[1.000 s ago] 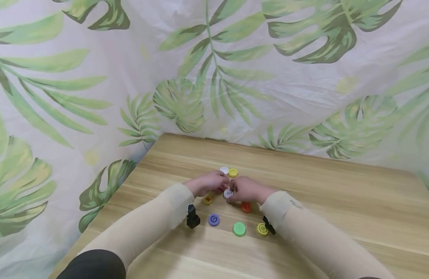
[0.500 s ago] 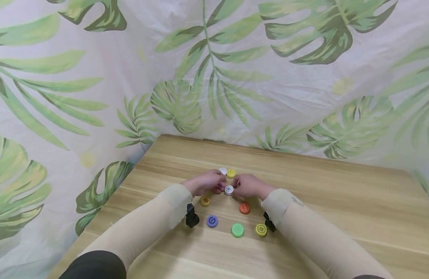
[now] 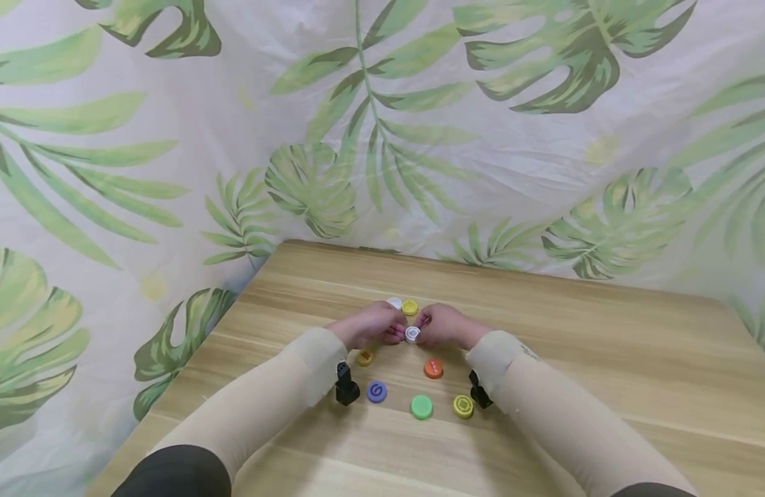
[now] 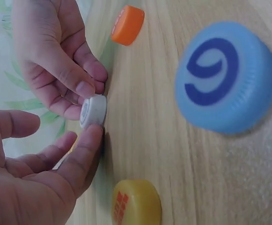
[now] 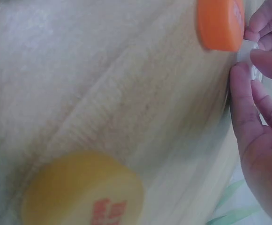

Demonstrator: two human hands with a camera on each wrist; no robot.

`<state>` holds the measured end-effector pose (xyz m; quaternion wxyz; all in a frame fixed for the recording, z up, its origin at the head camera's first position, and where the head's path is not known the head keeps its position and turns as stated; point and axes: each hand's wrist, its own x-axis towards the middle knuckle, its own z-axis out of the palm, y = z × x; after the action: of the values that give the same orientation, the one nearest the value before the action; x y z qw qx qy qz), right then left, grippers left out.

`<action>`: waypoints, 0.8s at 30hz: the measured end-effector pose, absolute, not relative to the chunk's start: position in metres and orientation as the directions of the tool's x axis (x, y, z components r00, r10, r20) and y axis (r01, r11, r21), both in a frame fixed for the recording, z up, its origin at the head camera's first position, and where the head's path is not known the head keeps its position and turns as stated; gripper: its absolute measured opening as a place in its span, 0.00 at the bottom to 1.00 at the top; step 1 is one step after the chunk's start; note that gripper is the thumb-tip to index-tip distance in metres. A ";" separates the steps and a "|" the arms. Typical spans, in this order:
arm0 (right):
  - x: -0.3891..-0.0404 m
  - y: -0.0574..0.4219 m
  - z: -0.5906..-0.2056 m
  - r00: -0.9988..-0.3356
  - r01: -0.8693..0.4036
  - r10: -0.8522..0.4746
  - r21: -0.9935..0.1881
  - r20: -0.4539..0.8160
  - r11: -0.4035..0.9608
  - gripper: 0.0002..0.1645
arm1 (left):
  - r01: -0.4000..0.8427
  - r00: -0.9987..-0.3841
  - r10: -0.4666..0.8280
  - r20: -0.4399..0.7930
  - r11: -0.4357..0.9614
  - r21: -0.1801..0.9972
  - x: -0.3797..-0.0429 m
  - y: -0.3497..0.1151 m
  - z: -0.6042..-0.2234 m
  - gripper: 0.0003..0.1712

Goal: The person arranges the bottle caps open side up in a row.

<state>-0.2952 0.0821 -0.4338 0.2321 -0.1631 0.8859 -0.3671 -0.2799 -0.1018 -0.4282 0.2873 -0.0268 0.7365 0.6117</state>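
Observation:
A white bottle cap (image 3: 412, 335) lies flat on the wooden table between both hands, a ring pattern on its top. My right hand (image 3: 444, 324) pinches its right edge, the thumb (image 4: 85, 89) and forefinger at the rim in the left wrist view. From the other side my left hand (image 3: 376, 324) touches the cap with one fingertip, its thumb (image 4: 23, 123) held apart and its fingers loosely extended. Just beyond the hands sit another white cap (image 3: 395, 302), partly hidden, and a yellow cap (image 3: 410, 307).
Nearer me lie a yellow cap with red print (image 3: 365, 357), an orange cap (image 3: 433, 368), a blue cap (image 3: 377, 391), a green cap (image 3: 422, 406) and another yellow cap (image 3: 462, 406). A leaf-patterned cloth (image 3: 382, 124) hangs behind the table (image 3: 575, 359).
The white cap between the hands has shifted slightly right and away from me. My right hand has drawn back from over it to its right edge; the left hand has followed the cap.

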 end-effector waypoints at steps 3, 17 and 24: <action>-0.295 0.084 -0.436 -0.836 -0.084 -0.461 -0.762 -0.297 0.642 0.11 | -0.396 -0.838 0.294 -0.459 0.252 0.883 -0.281 -0.101 -0.430 0.09; -0.294 0.089 -0.440 -0.850 -0.022 -0.434 -0.803 -0.298 0.596 0.11 | -0.380 -0.832 0.316 -0.455 0.273 0.884 -0.280 -0.103 -0.429 0.12; -0.294 0.088 -0.438 -0.846 -0.025 -0.436 -0.794 -0.306 0.607 0.13 | -0.378 -0.836 0.311 -0.451 0.268 0.886 -0.279 -0.102 -0.430 0.11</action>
<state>-0.2944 0.0880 -0.4382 0.2427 -0.1337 0.8628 -0.4228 -0.2789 -0.1015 -0.4296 0.2852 -0.0225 0.7434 0.6046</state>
